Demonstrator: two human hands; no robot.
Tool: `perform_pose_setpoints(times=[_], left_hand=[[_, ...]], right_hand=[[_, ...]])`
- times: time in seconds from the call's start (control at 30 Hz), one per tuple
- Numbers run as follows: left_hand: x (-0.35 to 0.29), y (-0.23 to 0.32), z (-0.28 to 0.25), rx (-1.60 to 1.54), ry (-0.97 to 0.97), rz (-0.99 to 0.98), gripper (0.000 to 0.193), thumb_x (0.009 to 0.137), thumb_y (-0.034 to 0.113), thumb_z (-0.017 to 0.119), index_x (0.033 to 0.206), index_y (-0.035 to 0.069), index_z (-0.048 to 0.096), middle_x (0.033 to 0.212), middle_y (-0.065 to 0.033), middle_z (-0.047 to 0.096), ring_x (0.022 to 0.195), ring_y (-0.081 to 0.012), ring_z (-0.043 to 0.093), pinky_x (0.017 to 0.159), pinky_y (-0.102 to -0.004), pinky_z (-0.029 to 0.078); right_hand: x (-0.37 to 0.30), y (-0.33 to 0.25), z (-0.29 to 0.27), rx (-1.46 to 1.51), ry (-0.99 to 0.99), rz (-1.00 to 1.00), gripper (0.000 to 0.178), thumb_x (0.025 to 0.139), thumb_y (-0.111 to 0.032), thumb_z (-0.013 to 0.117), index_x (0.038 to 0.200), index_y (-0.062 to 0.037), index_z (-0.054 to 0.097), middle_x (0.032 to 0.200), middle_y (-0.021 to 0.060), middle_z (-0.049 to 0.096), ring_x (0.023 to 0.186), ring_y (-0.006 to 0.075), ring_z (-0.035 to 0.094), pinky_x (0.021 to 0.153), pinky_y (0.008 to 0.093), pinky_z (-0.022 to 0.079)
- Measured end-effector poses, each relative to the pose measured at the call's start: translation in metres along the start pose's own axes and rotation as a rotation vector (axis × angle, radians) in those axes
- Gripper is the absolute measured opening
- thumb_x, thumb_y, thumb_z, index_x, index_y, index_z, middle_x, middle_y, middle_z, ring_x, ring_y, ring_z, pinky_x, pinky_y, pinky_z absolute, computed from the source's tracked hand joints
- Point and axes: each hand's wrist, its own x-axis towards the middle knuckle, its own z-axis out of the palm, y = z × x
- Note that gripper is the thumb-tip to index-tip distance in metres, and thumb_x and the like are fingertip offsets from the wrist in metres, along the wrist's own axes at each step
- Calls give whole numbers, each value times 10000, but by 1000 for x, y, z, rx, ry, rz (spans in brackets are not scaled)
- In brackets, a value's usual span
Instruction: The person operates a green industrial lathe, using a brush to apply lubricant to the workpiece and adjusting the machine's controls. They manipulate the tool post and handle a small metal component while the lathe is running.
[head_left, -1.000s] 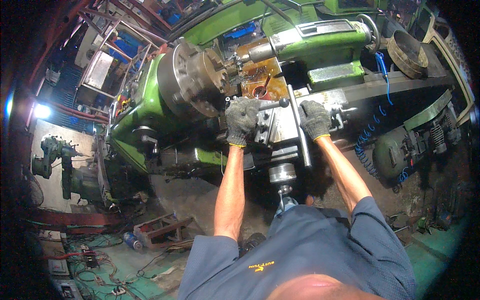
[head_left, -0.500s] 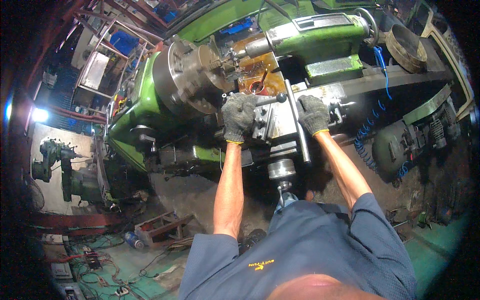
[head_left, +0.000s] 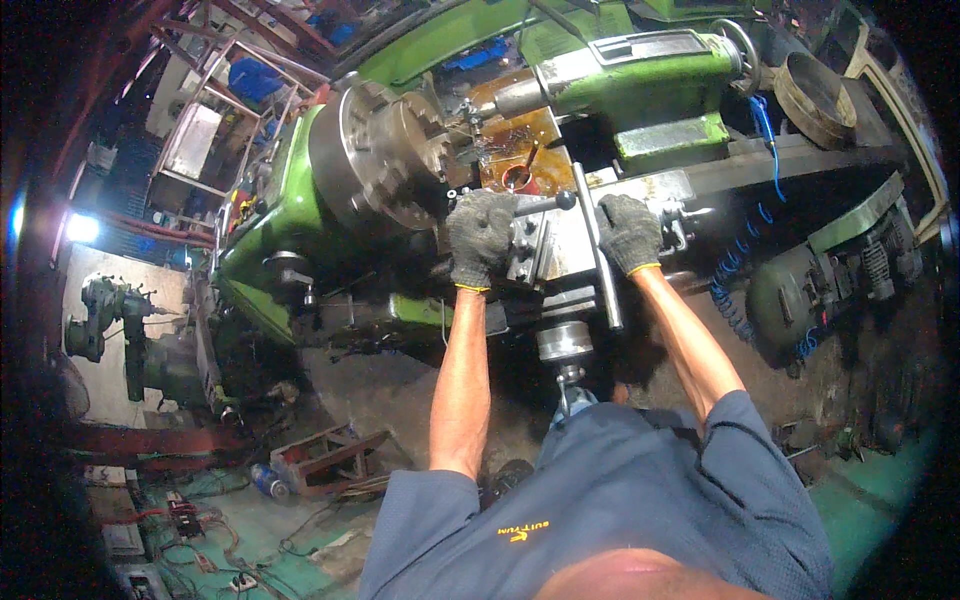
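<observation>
Both my hands wear dark grey knitted gloves with yellow cuffs and rest over the carriage of a green metal lathe. My left hand [head_left: 482,240] is curled over the tool post, just right of the large steel chuck [head_left: 372,155]; what its fingers grip is hidden. Beside it a lever with a black ball knob [head_left: 566,199] sticks out to the right. My right hand [head_left: 630,234] is closed, fingers bent, on the right part of the carriage [head_left: 665,187]. A long steel bar [head_left: 602,262] runs just left of it; whether the hand holds anything cannot be made out.
Behind the carriage is a red cup [head_left: 520,180] with a brush-like handle in it. The green tailstock [head_left: 650,95] is at the back right, near a round metal pan [head_left: 815,100]. A steel handwheel [head_left: 565,342] projects toward me. A rusty frame [head_left: 335,455] lies on the floor.
The chuck has turned: its jaws sit at a different angle and look sharper. Both hands keep their places on the carriage, while the whole view shifts slightly.
</observation>
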Motion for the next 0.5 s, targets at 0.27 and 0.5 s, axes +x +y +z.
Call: perform_pose_setpoints(times=[0.27,0.5], left_hand=[[0,-5,1,102,-60,70,172,866,145,644,997,90,740,841,-127,665,780,-333,649,683,-427,519],[0,1,5,5,40,-163,270,932,226,685,735,44,650,740,-169,621,710,-384,617,636,-473,476]], right_hand=[[1,6,-6,94,-39,58,173,918,-272,645,966,-117,704,923,147,700,879,367,680,773,480,532],[29,40,-61,424,-57,79,191,918,-184,701,1086,-98,735,1033,120,746,931,234,709,858,352,545]])
